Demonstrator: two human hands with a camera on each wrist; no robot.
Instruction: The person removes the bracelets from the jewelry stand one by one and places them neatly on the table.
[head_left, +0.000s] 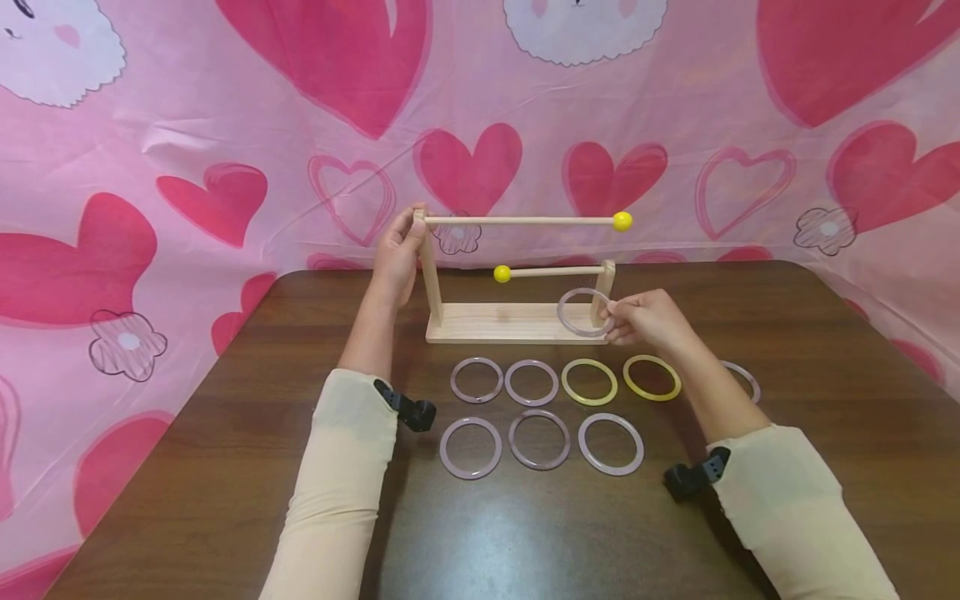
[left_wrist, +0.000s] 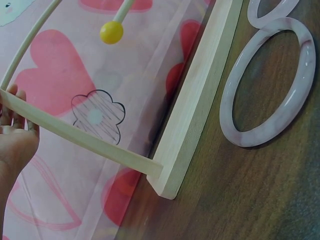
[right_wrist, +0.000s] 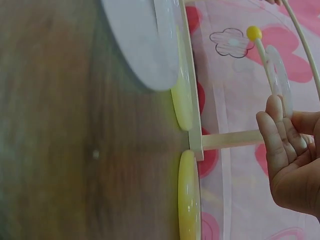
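A wooden bangle stand (head_left: 510, 323) rises at the back of the table, with a long upper rod (head_left: 525, 221) and a shorter lower rod (head_left: 558, 272), each tipped with a yellow ball. My left hand (head_left: 399, 250) grips the top of its tall left post (left_wrist: 80, 131), thumb in front. Between thumb and fingers, my right hand (head_left: 643, 321) pinches a pale lilac bangle (head_left: 561, 317) at its right edge. That bangle overlaps the short right post and the base in the head view. In the right wrist view the held bangle (right_wrist: 281, 80) appears beside the short rod.
In front of the stand lie two rows of bangles: several lilac ones, such as the front-left bangle (head_left: 446, 458), plus a light yellow bangle (head_left: 566, 392) and a deeper yellow bangle (head_left: 628, 385). Another lilac bangle (head_left: 753, 383) is partly behind my right forearm. A heart-patterned cloth (head_left: 300, 108) hangs behind.
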